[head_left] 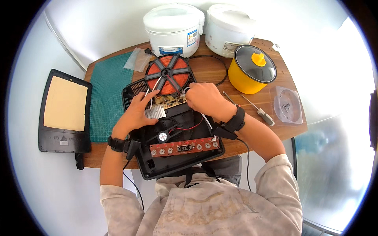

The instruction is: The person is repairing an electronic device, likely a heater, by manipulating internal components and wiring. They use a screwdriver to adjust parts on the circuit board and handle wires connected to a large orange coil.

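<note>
An opened induction cooker base (173, 165) lies on the wooden table in front of me. Its copper coil (168, 74) is tipped up at the far end. My left hand (138, 112) rests on the circuit board (170, 102), fingers beside the silver heat sink (154, 113) and touching white wires. My right hand (202, 98) is curled over the board's right side, fingers pinching at white wires near the coil's edge. A small black fan (163, 136) and a red control board (184, 146) with buttons and a display sit nearer to me.
The cooker's black glass top (65, 112) lies left of a green cutting mat (108, 94). Two white rice cookers (175, 27) stand at the back. A yellow pot (252, 69), a screwdriver (260, 112) and a clear plastic dish (288, 104) are on the right.
</note>
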Demonstrator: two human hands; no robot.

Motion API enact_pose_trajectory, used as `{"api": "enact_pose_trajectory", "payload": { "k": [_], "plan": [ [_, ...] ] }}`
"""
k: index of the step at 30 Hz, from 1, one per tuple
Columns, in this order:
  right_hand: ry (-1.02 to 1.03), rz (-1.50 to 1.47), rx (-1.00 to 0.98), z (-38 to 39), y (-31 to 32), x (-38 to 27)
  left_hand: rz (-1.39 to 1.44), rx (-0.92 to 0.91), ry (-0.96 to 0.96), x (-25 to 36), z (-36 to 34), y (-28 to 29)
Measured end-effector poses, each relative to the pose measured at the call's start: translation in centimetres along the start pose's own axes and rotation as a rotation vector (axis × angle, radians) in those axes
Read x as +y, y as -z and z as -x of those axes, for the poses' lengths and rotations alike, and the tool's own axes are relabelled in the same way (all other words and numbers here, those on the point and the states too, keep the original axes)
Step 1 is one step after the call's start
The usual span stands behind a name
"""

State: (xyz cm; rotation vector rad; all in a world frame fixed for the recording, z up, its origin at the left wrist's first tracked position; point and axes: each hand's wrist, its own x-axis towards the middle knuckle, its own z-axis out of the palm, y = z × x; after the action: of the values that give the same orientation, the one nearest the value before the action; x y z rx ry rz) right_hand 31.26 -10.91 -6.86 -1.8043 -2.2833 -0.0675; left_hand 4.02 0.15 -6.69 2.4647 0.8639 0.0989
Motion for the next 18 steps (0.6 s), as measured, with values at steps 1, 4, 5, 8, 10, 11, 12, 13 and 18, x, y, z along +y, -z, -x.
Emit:
{"api": "enact_pose_trajectory", "payload": {
  "k": [1,4,5,8,10,11,12,13,18],
  "plan": [
    [-0.018,-0.004,-0.004,-0.2,0.1,0.1,-0.001,0.005,-0.015,0.0,0.0,-0.1],
    [-0.034,-0.008,-0.035,-0.8,-1.4,0.8,0.016,-0.009,0.026,0.3,0.0,0.3],
    [-0.064,0.003,-0.051,-0.7,-1.9,1.0,0.011,-0.007,0.012,0.2,0.0,0.1],
    [-0.098,0.007,-0.062,-0.8,-2.1,0.8,0.003,0.002,-0.001,0.0,0.0,-0.1],
    [-0.069,-0.029,-0.023,-0.6,-2.0,0.6,0.01,-0.009,0.011,0.2,0.0,0.1],
    [-0.08,-0.021,-0.025,-0.6,-2.1,0.6,0.011,0.0,-0.005,0.1,0.0,0.0],
    [-0.088,-0.016,-0.024,-0.8,-2.3,0.6,0.01,0.009,-0.018,0.0,0.0,-0.1],
    [-0.096,-0.011,-0.024,-1.0,-2.4,0.5,0.009,0.019,-0.032,-0.1,0.1,-0.1],
    [-0.099,-0.001,-0.053,-1.1,-2.0,0.2,0.0,0.034,-0.025,-0.2,0.1,-0.3]
  ]
}}
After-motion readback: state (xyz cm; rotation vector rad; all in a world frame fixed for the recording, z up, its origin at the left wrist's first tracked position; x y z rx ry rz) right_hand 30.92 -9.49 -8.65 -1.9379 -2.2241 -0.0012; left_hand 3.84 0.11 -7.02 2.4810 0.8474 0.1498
